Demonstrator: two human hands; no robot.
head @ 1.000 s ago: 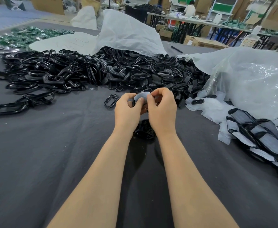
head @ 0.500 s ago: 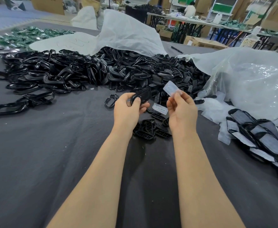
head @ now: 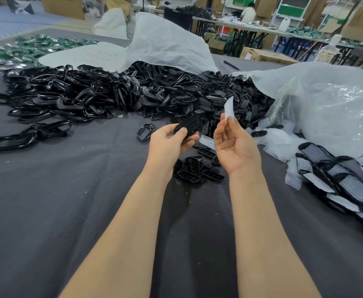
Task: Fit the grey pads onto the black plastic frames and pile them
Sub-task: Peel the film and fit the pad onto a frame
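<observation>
A black plastic frame [head: 187, 126] is gripped in the left hand [head: 169, 143], thumb on top, above the dark-clothed tabletop [head: 68, 201] and just in front of the far heap of loose frames [head: 111, 97]. A thin white strip [head: 229, 108] is pinched upright at the fingertips of the right hand [head: 234, 147], palm turned up. It is probably a peeled backing. Whether a grey pad sits on the held frame cannot be told. Finished padded pieces [head: 337, 177] are piled at the right. Next, the strip would likely be dropped, and the frame checked and laid on that pile.
</observation>
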